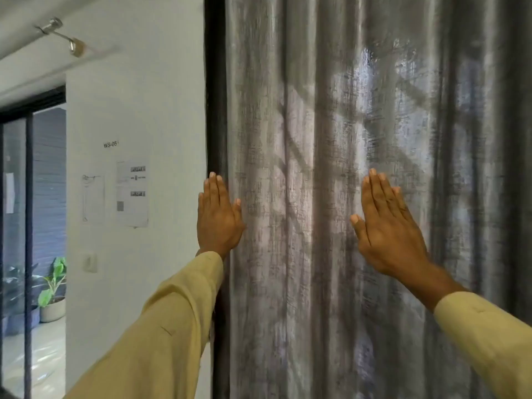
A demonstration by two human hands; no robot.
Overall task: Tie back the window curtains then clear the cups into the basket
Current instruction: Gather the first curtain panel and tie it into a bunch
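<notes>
Head view: "WS-05" label (110, 144) marks the left-centre wall. Both hands are flat and hold nothing, left hand (218, 218) at the edge of the grey curtain (316, 139) filling the frame's right, right hand (388, 228) mid-curtain.

We see daylight pushing through the grey curtain (316, 139) from behind, brightest right of centre in the upper half, where a pale, glaring patch sits crossed by slanting dark bars of shadow. Toward the right edge of the frame the fabric falls dim. The white wall (138, 96) in the left half is softly and evenly lit. The whole frame is a little soft: we cannot read the papers (132, 194) at centre left, and the lamp fitting (62, 36) at upper left is smeared. The sleeves (161, 326) in the lower corners look stretched by the wide lens.
</notes>
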